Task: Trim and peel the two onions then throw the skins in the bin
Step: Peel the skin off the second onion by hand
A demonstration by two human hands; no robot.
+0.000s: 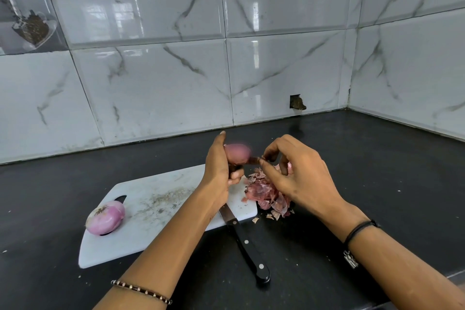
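left hand (221,168) is wrapped around the second onion (237,153), held up off the board; thumb side toward camera, fingers curled under it. right hand (299,173) is pinched narrow on a strip of skin (254,159) coming off the onion's right end, just beside the left grip. onion is blurred, so how much skin is left on it i can't tell.

first onion (107,218) looks peeled, sits well left of the grip, on the far left end of the cutting board (156,209), partly over the handle slot.

risks from here, as i judge them:
- strip tears short under the pinch, leaving bits stuck on; needs re-picking.
- peeled surface is slick; a hard pull against a loose left grip could pop the onion out onto the counter (352,158).
- skins pile (269,196) lies below the right hand, half off the board edge; flakes already lie loose on the counter, easy to miss at binning.
- knife (245,241) lies below the left forearm, blade under it, handle hanging off the board toward the person. dropping the arm or sweeping skins could knock it.
- first onion could roll off the board if it gets bumped.
- no bin in view.
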